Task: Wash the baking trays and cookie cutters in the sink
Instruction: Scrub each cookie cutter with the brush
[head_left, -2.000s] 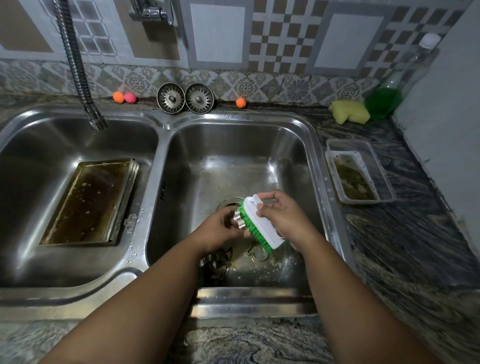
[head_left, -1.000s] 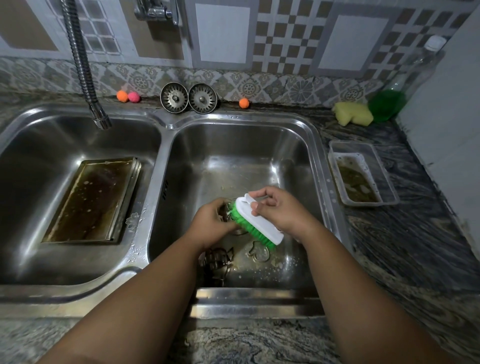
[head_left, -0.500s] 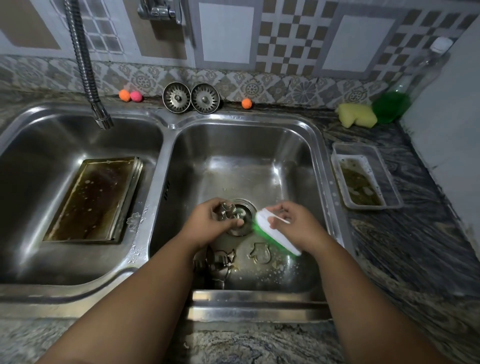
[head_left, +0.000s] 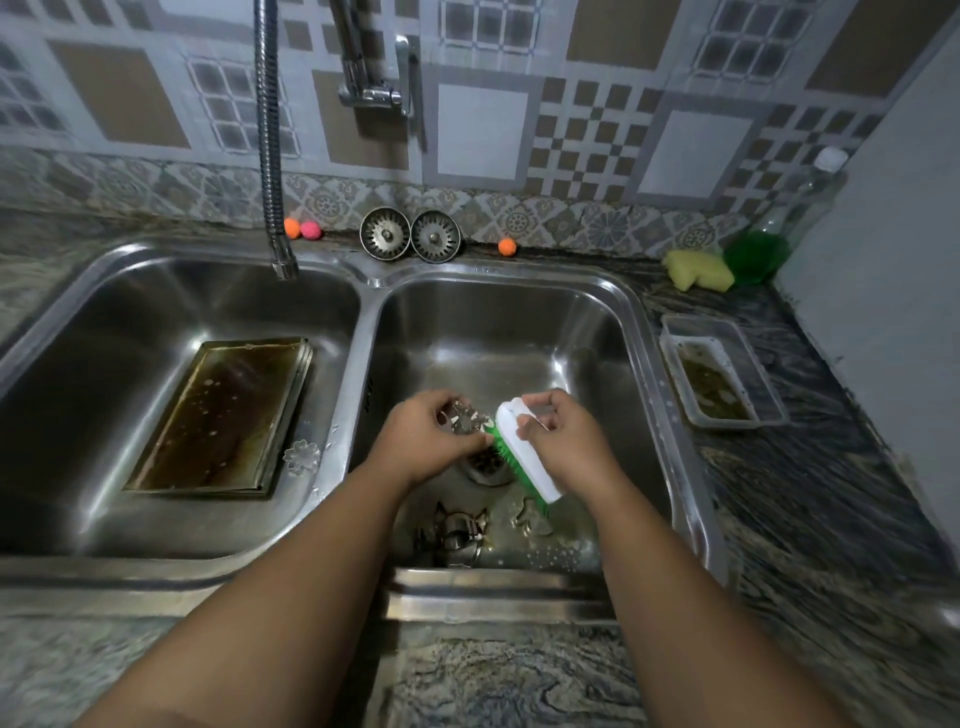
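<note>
Mid-task, cutter stage. I have the left hand (head_left: 426, 436) over the right basin (head_left: 519, 322), fingers pinching one small metal cookie cutter (head_left: 465, 418) just above the drain. The right hand (head_left: 561, 436) has its fingers curled round the white back of the scrub brush (head_left: 524, 457), green bristles turned toward the cutter and touching it or very nearly.

Done, as far as I can judge:
- One flower-shaped cutter (head_left: 301, 457) sits on the sink divider beside the left basin. It may be a finished one set aside, but I can't tell if it's clean.

Left:
- The cutter in hand is being scrubbed now.
- At least two more cutters (head_left: 460, 532) lie on the right basin floor near the front wall, with suds or droplets around them. They look unwashed.
- The baking trays (head_left: 218, 415) lie flat in the left basin (head_left: 156, 291), brown and greasy with spots. They look untouched, and the edges suggest a stack.
- Rinsing: no water is coming from the tap hose (head_left: 272, 156).

Also on the tabletop (head_left: 831, 493) to the right are a dirty plastic container (head_left: 722, 371), a yellow sponge (head_left: 698, 269) and a soap bottle (head_left: 779, 234).

My estimate is well under half done, with the trays being the big job ahead.
</note>
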